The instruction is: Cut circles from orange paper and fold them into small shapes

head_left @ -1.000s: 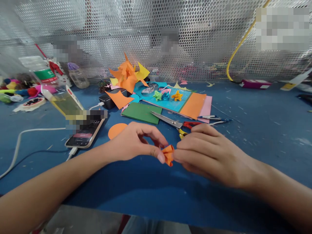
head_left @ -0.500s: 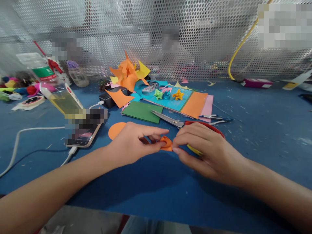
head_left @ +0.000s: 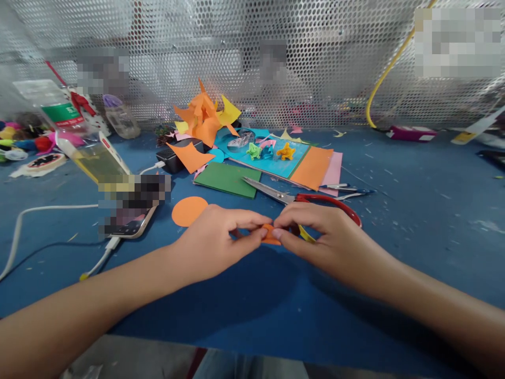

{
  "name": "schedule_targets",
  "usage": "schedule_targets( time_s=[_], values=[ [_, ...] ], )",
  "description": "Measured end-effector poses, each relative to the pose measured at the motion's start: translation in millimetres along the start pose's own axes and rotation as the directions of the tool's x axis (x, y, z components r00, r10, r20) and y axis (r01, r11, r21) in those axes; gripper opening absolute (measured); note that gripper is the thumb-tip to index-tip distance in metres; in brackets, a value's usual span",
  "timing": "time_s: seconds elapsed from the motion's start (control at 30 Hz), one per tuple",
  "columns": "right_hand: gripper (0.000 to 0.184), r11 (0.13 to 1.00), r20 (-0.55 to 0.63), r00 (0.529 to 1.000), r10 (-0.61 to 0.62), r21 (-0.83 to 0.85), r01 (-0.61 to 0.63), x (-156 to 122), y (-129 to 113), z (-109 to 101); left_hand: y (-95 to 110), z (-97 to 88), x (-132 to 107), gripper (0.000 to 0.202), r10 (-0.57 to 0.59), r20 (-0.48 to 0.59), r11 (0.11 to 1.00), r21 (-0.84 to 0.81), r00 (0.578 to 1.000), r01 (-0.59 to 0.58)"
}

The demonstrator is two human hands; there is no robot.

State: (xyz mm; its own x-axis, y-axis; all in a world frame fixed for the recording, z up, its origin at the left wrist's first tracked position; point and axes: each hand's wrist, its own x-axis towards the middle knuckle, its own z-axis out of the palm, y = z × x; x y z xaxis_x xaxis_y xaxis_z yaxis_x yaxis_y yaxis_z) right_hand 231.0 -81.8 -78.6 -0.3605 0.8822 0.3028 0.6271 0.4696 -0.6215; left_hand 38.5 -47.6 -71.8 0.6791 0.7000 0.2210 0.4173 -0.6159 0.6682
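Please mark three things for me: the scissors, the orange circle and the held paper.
Scissors [head_left: 282, 197], head view: blades, near the pivot.
Orange circle [head_left: 189, 211], head view: its middle.
Held paper [head_left: 270, 238], head view: its exposed middle.

The folded paper [head_left: 270, 240] is orange, the tabletop [head_left: 252, 310] blue

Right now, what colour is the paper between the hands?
The paper is orange, in the head view.

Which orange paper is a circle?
The flat disc just beyond the left hand. The scraps behind it are jagged, the sheet farther right has straight edges, and the held piece is bent.
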Motion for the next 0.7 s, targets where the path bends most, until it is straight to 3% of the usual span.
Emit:
schedule_targets(
  time_s=[0.1,0.33,0.5,0.7],
  values=[
    [0.011,0.994,0.003,0.998,-0.068,-0.082,0.068,0.0,2.1,-0.1,1.2,-1.8,2.0,0.020,-0.086,0.061,0.996,-0.029,0.994,0.088],
    [0.013,0.981,0.011,0.990,-0.141,-0.130,0.141,-1.2,3.5,1.9,-4.5,0.6,3.8,0.012,0.023,-0.007,0.999,-0.038,1.000,-0.023],
    [0.012,0.951,0.012,0.967,-0.255,-0.179,0.253,-2.6,1.4,6.2,-3.1,-0.9,3.5,0.005,-0.028,0.003,1.000,-0.008,1.000,0.028],
    [0.005,0.946,-0.109,0.963,-0.246,-0.241,0.214,-5.0,-2.5,4.5,0.7,-1.6,4.2,0.005,-0.036,-0.044,0.999,-0.022,0.998,0.036]
  ],
)
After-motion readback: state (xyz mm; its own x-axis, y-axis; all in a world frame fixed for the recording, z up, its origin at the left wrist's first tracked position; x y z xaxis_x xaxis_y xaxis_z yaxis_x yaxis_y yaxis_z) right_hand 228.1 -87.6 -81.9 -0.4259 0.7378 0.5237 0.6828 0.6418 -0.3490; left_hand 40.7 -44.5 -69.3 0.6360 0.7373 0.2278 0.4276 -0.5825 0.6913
